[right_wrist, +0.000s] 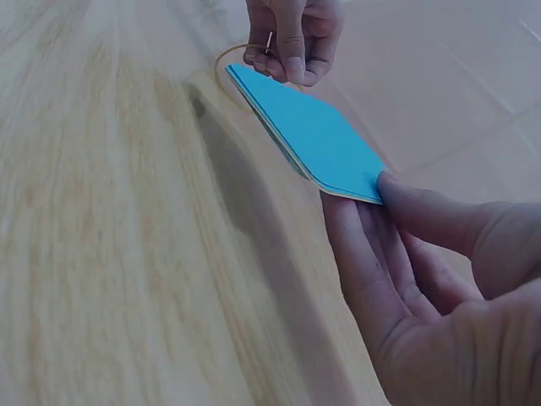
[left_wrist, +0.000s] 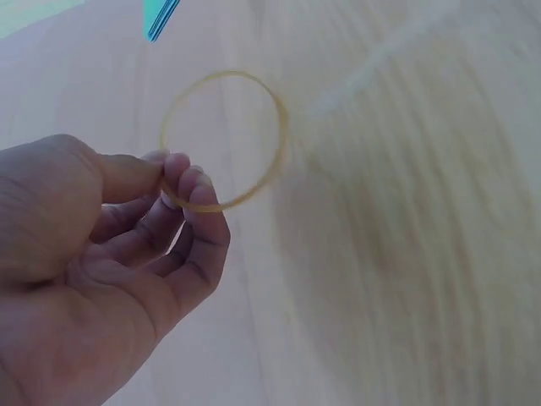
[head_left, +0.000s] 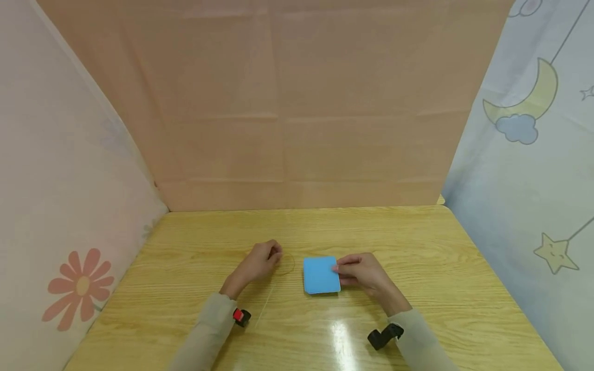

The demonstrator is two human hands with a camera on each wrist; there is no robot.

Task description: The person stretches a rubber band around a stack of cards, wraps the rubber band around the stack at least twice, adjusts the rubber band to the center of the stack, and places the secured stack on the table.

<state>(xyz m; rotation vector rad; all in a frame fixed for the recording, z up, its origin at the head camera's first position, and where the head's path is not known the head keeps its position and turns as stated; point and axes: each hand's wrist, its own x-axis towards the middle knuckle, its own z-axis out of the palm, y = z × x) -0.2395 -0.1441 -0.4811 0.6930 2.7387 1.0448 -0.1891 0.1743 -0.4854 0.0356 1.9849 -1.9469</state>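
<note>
Between the thumb and fingertips of my left hand (head_left: 262,261) is a thin yellowish rubber band (left_wrist: 284,135), pinched at one side so its loop stands out round and slack. My right hand (head_left: 366,274) holds a small stack of square blue cards (head_left: 321,275) with rounded corners by its right edge, thumb on top and fingers beneath. In the right wrist view the stack (right_wrist: 313,135) is tilted above the table, its layered edge showing. The band's loop lies just left of the stack, apart from it in the head view.
The wood-grain table (head_left: 390,232) lies under both hands, with a bright glare spot near its front. A thin pale line (head_left: 265,306) runs beside the left wrist. A tan cloth (head_left: 278,103) hangs behind, and patterned curtains (head_left: 520,206) stand at both sides.
</note>
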